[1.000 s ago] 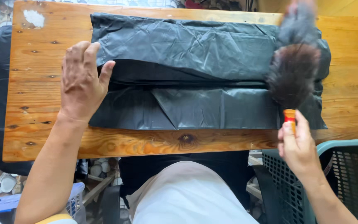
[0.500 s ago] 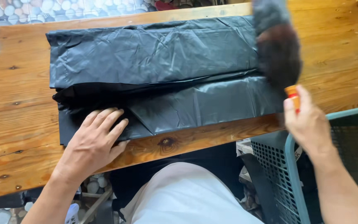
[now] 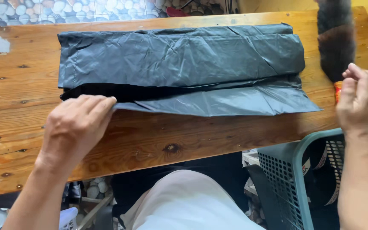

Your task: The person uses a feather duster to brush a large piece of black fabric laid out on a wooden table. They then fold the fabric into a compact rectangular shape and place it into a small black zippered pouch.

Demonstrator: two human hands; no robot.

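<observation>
Lying folded lengthwise across the middle of the wooden table, the black bag is showing a thinner flap along its near edge. Flat and open-fingered, the left hand is pressing the near left corner of the bag, gripping nothing. Off the bag's right end, the right hand is closing around the orange handle of a dark feather duster, above a green basket.
</observation>
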